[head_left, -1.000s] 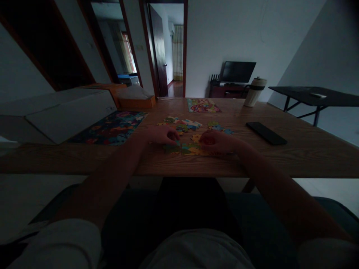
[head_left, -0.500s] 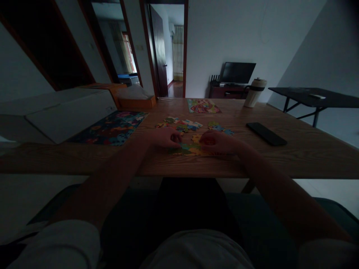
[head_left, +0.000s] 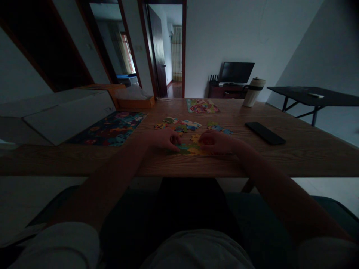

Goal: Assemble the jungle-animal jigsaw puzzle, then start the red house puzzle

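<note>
A partly joined jigsaw puzzle [head_left: 188,150] in green, yellow and blue lies flat near the table's front edge. My left hand [head_left: 166,139] rests at its left side, thumb and fingers curved and apart. Over the puzzle's right part, my right hand [head_left: 220,141] has its fingertips closed together on a yellow puzzle piece [head_left: 195,138], and the fingers hide part of it. Loose puzzle pieces [head_left: 183,126] are heaped just beyond my hands, and a few blue and green pieces [head_left: 220,129] lie behind my right hand.
On the wooden table [head_left: 303,157] stand a white box [head_left: 70,114] and an orange tray [head_left: 140,103] at left, beside a dark floral picture sheet [head_left: 112,129]. A colourful picture card [head_left: 202,106], a flask [head_left: 254,92] and a black phone [head_left: 265,133] lie farther back and right.
The view has shifted slightly. Both hands stay in nearly the same place over the puzzle, and the loose pieces look unmoved.
</note>
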Demonstrator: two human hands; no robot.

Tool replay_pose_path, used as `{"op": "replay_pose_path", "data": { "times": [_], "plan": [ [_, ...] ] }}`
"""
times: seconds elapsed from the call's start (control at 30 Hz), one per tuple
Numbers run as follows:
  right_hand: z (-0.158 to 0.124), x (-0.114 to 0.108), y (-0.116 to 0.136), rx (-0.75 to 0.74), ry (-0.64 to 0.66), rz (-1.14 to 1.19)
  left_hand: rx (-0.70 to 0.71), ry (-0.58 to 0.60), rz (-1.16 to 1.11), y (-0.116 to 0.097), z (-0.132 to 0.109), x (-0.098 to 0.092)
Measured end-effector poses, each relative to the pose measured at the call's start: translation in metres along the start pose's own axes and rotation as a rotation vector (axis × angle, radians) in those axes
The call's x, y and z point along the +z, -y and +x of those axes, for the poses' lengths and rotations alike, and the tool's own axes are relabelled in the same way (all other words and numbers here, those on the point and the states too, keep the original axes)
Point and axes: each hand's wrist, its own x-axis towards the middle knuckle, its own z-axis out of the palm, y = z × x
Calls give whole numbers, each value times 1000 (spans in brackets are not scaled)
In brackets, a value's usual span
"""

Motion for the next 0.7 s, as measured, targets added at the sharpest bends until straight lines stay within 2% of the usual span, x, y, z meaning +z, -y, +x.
{"op": "replay_pose_path", "data": {
  "times": [0.17,0.23,0.37,0.43,0.53,0.7],
  "plan": [
    [0,-1,0,-1,13,20,23,12,38,-2,0,-1],
    [1,0,-1,-2,19,24,38,-19,53,2,0,-3],
    [2,2,-5,-27,-16,33,-43,-338,141,22,2,-13],
    [3,3,-7,-25,-22,26,-105,-428,179,33,4,-16],
    [3,4,-8,-22,-30,-1,-172,-412,191,42,8,-15],
    [3,5,-11,-2,-35,-8,-155,-321,254,35,12,-8]
  ]
}}
